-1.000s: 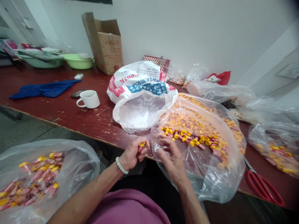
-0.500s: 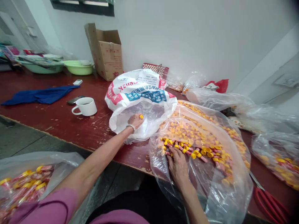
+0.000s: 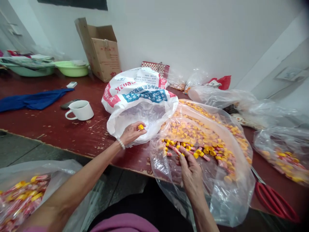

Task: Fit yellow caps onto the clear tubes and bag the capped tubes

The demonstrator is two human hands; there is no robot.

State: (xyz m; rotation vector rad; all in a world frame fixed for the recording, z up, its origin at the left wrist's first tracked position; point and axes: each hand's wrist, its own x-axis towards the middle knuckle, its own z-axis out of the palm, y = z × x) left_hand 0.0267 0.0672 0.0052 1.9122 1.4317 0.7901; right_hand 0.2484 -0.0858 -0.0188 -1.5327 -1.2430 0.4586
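At the mouth of a white printed bag [image 3: 138, 93], my left hand [image 3: 130, 133] pinches a small yellow cap [image 3: 140, 127]. The fingers are closed, and anything deeper in the palm is hidden. My right hand [image 3: 191, 169] holds a slim pink-patterned tube with a yellow cap [image 3: 175, 149] between thumb and fingers. It is over the opening of a large clear plastic bag [image 3: 166, 175]. Many yellow-capped tubes [image 3: 193, 129] like it fill that bag, partly seen through the film.
A white mug [image 3: 83, 111] and blue cloth [image 3: 36, 100] lie left. Red-handled scissors [image 3: 275, 199] are at the right edge. Another clear bag of capped tubes [image 3: 26, 193] sits lower left, one more [image 3: 287, 161] at right. Behind stand a cardboard box [image 3: 105, 54] and green basin [image 3: 72, 69].
My left hand has drawn back from inside the white bag to its mouth, still with the yellow cap. My right hand has lifted a tube from the pile. The view has shifted slightly.
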